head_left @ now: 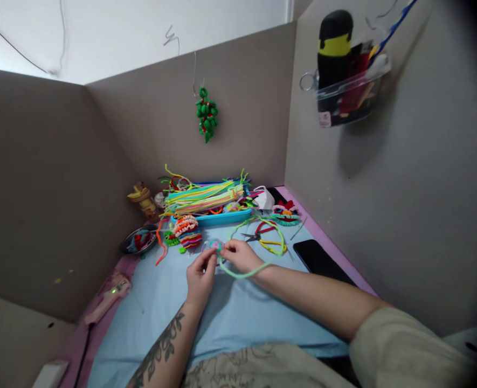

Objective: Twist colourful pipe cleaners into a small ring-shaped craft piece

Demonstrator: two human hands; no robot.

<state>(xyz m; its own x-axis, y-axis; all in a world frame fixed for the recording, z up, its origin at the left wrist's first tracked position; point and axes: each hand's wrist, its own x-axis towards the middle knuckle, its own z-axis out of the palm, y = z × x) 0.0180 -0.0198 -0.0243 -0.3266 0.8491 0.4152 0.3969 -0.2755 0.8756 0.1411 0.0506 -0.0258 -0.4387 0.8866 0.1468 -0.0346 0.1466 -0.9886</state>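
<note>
Both hands meet over the blue cloth (157, 318), around a small pastel coil of pipe cleaner (214, 246) in pink, purple and teal. My left hand (201, 272) pinches its near left edge between thumb and fingers. On the other side my right hand (242, 255) has its fingertips closed at the coil's right edge. A long light green pipe cleaner (240, 276) runs from the coil, loops under and past my right wrist, and curves around the far side. Scissors (264, 237) with red and yellow handles lie just beyond my right hand.
Behind, a blue tray (222, 218) holds many pipe cleaners (201, 198). A striped pipe-cleaner piece (187, 233) and a dark bowl (139, 241) sit left; a phone (321, 262) lies right. A pink glue gun (109, 298) rests at left. Grey partitions surround the table; a clear basket (353, 97) hangs upper right.
</note>
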